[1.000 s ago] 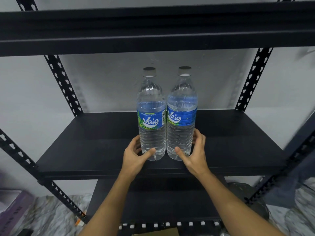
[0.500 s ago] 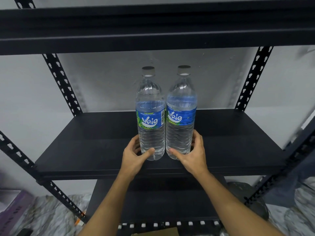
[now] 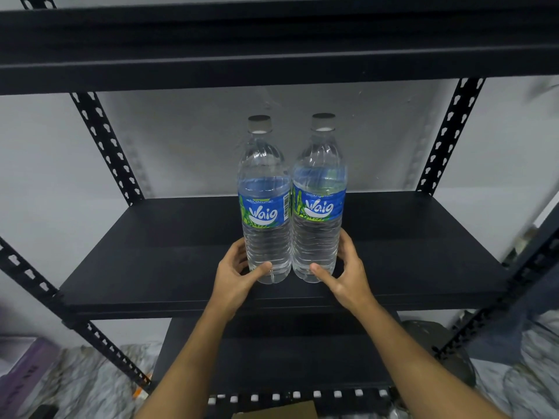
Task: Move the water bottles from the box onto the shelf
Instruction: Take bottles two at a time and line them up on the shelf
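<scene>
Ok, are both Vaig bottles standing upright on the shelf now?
Yes, upright. The left bottle and right bottle stand caps up, bases on the black shelf, the left hand and right hand cupping their bases.

Background: a pale grey wall (image 3: 187, 140) behind the rack, marked with faint shadows of perforated posts. Lower left: a purple box (image 3: 21, 367), blurred, its lettering unreadable, standing on a mottled grey-and-white floor (image 3: 90, 385). Just beside the rack's front left foot, a small orange object (image 3: 139, 395), too blurred to identify. Lower right: a dark rounded object (image 3: 429, 337) on the floor, partly hidden, and beyond it a grey, translucent crumpled mass (image 3: 532, 385), possibly plastic sheeting. Bottom centre: the edge of a brown cardboard flap (image 3: 278, 412).
</scene>
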Demonstrator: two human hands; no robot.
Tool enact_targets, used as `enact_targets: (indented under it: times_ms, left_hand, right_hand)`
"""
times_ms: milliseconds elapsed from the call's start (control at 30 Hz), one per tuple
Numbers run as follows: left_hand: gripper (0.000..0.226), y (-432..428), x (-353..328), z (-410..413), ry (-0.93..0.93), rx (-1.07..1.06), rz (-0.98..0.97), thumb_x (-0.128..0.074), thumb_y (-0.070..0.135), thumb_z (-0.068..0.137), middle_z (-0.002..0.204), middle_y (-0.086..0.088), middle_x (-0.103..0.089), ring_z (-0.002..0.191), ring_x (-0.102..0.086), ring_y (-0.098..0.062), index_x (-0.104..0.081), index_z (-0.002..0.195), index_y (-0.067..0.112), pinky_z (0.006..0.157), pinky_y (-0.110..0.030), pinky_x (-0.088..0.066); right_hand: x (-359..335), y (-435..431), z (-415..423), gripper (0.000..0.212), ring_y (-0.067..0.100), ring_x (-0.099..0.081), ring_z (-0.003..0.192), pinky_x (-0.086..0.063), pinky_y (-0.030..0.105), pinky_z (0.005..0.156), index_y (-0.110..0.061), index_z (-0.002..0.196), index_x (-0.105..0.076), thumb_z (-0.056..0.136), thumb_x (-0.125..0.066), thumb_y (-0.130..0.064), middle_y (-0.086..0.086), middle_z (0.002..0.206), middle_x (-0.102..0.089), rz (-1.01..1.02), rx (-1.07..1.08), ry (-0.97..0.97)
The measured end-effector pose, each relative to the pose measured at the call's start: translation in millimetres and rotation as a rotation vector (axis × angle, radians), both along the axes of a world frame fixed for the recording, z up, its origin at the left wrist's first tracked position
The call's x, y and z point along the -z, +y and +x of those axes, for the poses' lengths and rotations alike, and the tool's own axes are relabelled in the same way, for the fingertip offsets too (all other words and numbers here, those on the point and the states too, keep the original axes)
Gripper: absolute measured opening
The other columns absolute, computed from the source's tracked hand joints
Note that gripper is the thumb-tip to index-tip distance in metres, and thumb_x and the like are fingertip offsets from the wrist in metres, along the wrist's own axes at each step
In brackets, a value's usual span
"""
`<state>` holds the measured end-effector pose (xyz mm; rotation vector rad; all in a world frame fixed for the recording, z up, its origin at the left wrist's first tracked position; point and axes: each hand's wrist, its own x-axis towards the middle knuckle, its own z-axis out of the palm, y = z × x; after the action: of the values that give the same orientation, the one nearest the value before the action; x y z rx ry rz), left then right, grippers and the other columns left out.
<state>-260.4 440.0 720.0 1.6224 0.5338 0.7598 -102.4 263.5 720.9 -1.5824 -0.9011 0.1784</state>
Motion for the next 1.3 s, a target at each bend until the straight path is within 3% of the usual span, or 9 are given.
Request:
enact_targets:
  times_ms: [167,233,567,767,967,1133,1200,1300]
  left_hand:
    - [0.077,-4,-2,-1,-0.01,-0.006,0.017,-0.086,0.036,0.066,0.123,-0.005,-0.07,0.116,-0.066,-0.021,-0.055,0.132,0.015,0.106,-0.049,-0.048]
    - [0.076,-6,-3,0,-0.016,-0.011,0.028,-0.087,0.035,0.065,0.122,-0.005,-0.071,0.115,-0.067,-0.021,-0.056,0.131,0.016,0.105,-0.048,-0.049]
    - [0.072,-13,-11,8,-0.015,0.027,-0.004,-0.091,0.034,0.058,0.112,0.0,-0.076,0.108,-0.071,-0.018,-0.067,0.123,0.014,0.1,-0.043,-0.053]
    - [0.066,-37,-14,37,0.021,0.072,0.02,-0.089,0.032,0.061,0.111,0.005,-0.076,0.106,-0.072,-0.014,-0.067,0.122,0.02,0.095,-0.037,-0.055]
    - [0.055,-69,-13,90,0.037,0.118,0.052,-0.088,0.009,0.072,0.106,0.012,-0.076,0.102,-0.072,-0.007,-0.064,0.115,0.033,0.089,-0.025,-0.056]
    - [0.052,-92,-13,141,0.04,0.133,0.077,-0.089,0.016,0.069,0.103,0.012,-0.077,0.097,-0.073,-0.005,-0.064,0.111,0.035,0.088,-0.028,-0.057]
    - [0.051,-96,-13,162,0.045,0.125,0.091,-0.089,0.029,0.064,0.103,0.011,-0.077,0.096,-0.073,-0.005,-0.064,0.108,0.038,0.089,-0.032,-0.058]
    - [0.05,-98,-15,194,0.057,0.114,0.16,-0.083,0.043,0.06,0.101,0.014,-0.076,0.094,-0.073,-0.002,-0.064,0.105,0.04,0.085,-0.027,-0.058]
  right_hand:
    - [-4,3,-4,0.095,0.003,-0.053,0.118,-0.044,0.015,0.095,-0.028,0.141,-0.038,0.062,-0.079,-0.061,-0.008,0.133,-0.044,0.008,0.058,-0.021]
    - [-5,4,-4,0.096,0.003,-0.055,0.116,-0.045,0.015,0.091,-0.033,0.137,-0.04,0.056,-0.08,-0.064,-0.011,0.131,-0.047,0.014,0.082,-0.004]
    - [-5,-4,6,0.078,-0.001,-0.062,0.105,-0.05,0.014,0.087,-0.023,0.132,-0.052,0.063,-0.09,-0.028,-0.008,0.122,-0.059,0.016,0.125,0.04]
    - [-7,-34,33,0.075,0.005,-0.065,0.104,-0.054,0.02,0.087,-0.014,0.133,-0.053,0.067,-0.088,-0.02,-0.003,0.12,-0.059,0.013,0.132,0.04]
    - [-9,-70,75,0.071,0.009,-0.065,0.107,-0.055,0.033,0.092,-0.017,0.131,-0.055,0.068,-0.087,-0.021,-0.004,0.12,-0.06,-0.014,0.188,0.04]
    - [-8,-94,116,0.067,0.01,-0.064,0.11,-0.054,0.034,0.094,-0.025,0.129,-0.055,0.07,-0.086,-0.021,-0.004,0.123,-0.062,-0.025,0.246,0.041]
    - [-11,-98,136,0.064,0.011,-0.064,0.109,-0.054,0.034,0.093,-0.028,0.127,-0.055,0.071,-0.085,-0.017,-0.001,0.123,-0.063,-0.033,0.254,0.05]
    - [-13,-98,168,0.064,0.012,-0.065,0.107,-0.054,0.036,0.094,-0.019,0.129,-0.054,0.072,-0.083,-0.013,0.001,0.12,-0.066,-0.054,0.275,0.065]
